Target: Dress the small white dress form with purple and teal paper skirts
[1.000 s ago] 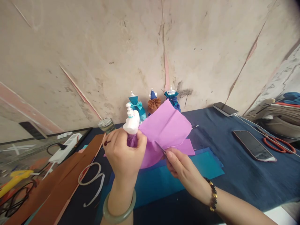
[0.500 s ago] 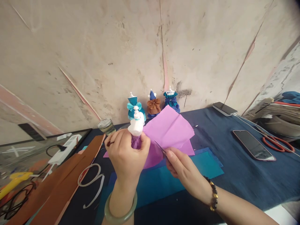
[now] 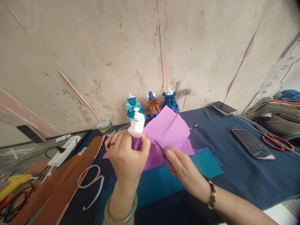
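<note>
My left hand (image 3: 126,154) is closed round a small white mannequin figure (image 3: 137,125), pinching purple paper against its waist. The purple paper sheet (image 3: 167,129) fans out to the right above the table. My right hand (image 3: 181,167) is closed on a thin metal tool (image 3: 159,146), likely small scissors or tweezers, whose tip touches the paper's lower edge. Under both hands lie teal paper sheets (image 3: 187,175) on the dark blue cloth.
Three dressed mini mannequins (image 3: 152,104) stand against the wall. A small glass jar (image 3: 105,126), brown paper strips (image 3: 58,184), a white loop of tape (image 3: 90,182), a power strip (image 3: 62,153) and a glue gun (image 3: 11,184) lie left. Two phones (image 3: 252,143) and red scissors (image 3: 277,142) lie right.
The left hand has turned the white figure more upright and lowered it a little; the purple sheet shifted with it. The right hand stays nearly still.
</note>
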`<state>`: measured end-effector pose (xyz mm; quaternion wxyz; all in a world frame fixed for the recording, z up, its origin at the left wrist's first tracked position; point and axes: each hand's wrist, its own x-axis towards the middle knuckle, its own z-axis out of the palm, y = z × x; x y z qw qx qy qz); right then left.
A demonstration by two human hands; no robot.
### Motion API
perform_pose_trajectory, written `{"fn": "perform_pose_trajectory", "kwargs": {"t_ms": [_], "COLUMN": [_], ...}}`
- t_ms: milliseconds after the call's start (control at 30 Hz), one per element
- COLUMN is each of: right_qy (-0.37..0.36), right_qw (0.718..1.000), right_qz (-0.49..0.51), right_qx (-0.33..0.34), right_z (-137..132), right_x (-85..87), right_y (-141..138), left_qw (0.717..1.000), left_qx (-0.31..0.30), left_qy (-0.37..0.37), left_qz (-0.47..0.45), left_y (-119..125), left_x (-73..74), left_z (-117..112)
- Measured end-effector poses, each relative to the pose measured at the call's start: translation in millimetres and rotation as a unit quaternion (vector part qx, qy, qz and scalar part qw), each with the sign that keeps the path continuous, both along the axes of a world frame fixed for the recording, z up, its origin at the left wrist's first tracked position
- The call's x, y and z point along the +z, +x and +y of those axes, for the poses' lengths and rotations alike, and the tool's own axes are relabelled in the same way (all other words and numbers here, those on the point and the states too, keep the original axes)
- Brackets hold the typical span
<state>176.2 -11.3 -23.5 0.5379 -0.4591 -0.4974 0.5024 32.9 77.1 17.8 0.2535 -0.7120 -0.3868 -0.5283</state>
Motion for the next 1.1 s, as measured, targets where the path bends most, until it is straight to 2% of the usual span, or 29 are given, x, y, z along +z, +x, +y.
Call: {"fn": "perform_pose_trajectory", "kwargs": {"t_ms": [367,700,1100], "right_qy": [0.016,0.021,0.032], "right_qw": [1.0,1.0,0.999], "right_qz": [0.014,0.011,-0.003], "right_qx": [0.012,0.004,0.017], "right_z": [0,4,3], "right_x": [6.1,3.8,9.9], "right_y": [2,1,3], "left_qw": [1.0,0.999,0.996], "left_qx": [-0.015,-0.025,-0.08], "left_qy": [-0.005,0.015,-0.024], "left_qz": [0.0,0.017,-0.023], "left_y": [3,5,6], "left_x": [-0.8,3.2,4.3], "left_z": [-3,-6,-11]}}
